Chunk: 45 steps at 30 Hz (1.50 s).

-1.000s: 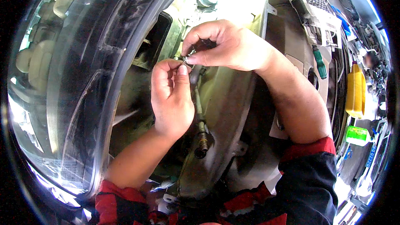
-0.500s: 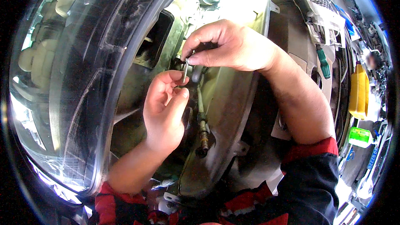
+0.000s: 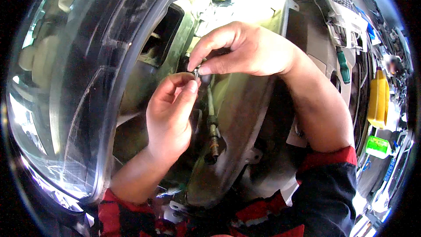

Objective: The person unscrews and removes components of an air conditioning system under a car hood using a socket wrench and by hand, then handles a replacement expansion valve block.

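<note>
My right hand [image 3: 252,52] pinches the top of a small, slender, shiny metal pin [image 3: 196,73] between thumb and forefinger. From below, my left hand [image 3: 169,116] closes its thumb and forefinger on the pin's lower part, so little of it shows between the fingertips. I cannot make out whether it is a bolt or a plain pin. Both hands are over the car's open body cavity. Just below them hangs a pale hose or pipe [image 3: 212,118] with a rusty metal end.
The car's windshield [image 3: 48,118] curves along the left, edged by a black trim strip [image 3: 131,22]. A metal body panel [image 3: 241,118] slopes beneath my right forearm. At right lie a green-handled tool [image 3: 344,67], a yellow bottle [image 3: 378,98] and a bright green container [image 3: 377,147].
My left thumb and forefinger, apart before, have come together on the pin's lower part. My right fingertips have moved slightly down, and less of the pin shows.
</note>
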Available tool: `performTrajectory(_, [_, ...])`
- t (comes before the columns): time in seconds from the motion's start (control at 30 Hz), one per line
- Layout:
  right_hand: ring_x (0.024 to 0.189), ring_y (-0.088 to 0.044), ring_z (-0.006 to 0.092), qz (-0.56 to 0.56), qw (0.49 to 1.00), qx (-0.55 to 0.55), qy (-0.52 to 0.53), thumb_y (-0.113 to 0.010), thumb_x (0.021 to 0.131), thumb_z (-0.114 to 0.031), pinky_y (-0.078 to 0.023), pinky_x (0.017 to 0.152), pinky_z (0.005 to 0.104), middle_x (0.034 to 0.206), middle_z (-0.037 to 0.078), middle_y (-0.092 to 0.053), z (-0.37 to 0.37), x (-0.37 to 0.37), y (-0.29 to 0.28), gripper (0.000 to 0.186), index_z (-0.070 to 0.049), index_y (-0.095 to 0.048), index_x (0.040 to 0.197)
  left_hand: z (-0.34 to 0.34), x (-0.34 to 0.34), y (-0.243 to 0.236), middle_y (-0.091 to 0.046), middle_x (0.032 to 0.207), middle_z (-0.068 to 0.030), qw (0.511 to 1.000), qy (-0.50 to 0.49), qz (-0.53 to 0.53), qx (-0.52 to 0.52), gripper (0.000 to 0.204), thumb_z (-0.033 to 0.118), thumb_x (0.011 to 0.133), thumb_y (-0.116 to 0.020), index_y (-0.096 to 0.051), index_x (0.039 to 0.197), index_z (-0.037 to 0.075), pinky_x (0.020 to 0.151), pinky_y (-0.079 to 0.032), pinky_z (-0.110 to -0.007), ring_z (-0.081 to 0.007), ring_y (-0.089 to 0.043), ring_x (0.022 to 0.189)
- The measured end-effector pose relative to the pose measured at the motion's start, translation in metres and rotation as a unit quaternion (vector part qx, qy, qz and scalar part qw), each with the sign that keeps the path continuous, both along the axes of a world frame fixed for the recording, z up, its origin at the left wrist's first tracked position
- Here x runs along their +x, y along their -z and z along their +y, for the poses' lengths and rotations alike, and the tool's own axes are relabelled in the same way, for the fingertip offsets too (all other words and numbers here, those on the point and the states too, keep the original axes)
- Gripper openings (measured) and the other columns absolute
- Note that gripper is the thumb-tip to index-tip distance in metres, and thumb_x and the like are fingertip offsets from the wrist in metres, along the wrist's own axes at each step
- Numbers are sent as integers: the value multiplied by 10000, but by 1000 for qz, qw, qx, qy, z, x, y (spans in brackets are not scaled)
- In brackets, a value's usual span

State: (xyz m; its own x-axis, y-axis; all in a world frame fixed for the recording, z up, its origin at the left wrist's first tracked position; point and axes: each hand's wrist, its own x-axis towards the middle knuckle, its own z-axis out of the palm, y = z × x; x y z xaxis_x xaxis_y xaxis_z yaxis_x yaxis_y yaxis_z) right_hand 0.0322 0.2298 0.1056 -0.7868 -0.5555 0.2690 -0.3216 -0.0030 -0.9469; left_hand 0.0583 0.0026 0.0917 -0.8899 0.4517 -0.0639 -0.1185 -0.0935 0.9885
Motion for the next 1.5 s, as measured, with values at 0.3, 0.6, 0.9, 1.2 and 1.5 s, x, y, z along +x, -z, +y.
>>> performTrajectory(0.3, [958,-659,232,10,950,292,113,-664,924,-122,-542,855,355,1018,139,-684,-11,13,-25,372,-31,-599,1279,-48,8,-29,-610,1021,-14,986,67,20,-149,163,119,985,-600,-603,1102,5,841,-407,-230,-88,-526,908])
performTrajectory(0.6, [822,-501,91,-23,935,335,115,-635,915,-127,-430,739,256,935,8,-586,-3,15,-6,326,-24,-610,1222,-131,43,-80,-612,937,-120,843,288,176,-418,154,48,720,-757,-681,853,29,798,-492,-361,-285,-626,930])
performTrajectory(0.9, [835,-482,79,-1,930,345,124,-650,901,-107,-434,776,250,983,16,-574,0,13,16,308,-10,-601,1189,-202,71,-62,-568,826,-117,697,270,216,-627,134,73,792,-700,-716,924,52,718,-466,-420,-316,-567,812])
performTrajectory(1.2, [852,-493,89,5,940,317,122,-635,915,-114,-430,787,258,972,9,-575,0,12,17,293,-7,-599,1186,-211,72,-40,-589,821,-109,688,247,240,-638,127,86,789,-690,-714,903,36,715,-480,-424,-313,-580,799])
performTrajectory(1.5, [866,-540,125,-19,931,342,127,-498,982,-117,-440,815,274,925,47,-601,-3,11,-12,189,-4,-622,1070,-151,57,-52,-639,829,-132,836,79,307,-448,151,-24,799,-686,-684,948,-1,645,-484,-338,-267,-619,730])
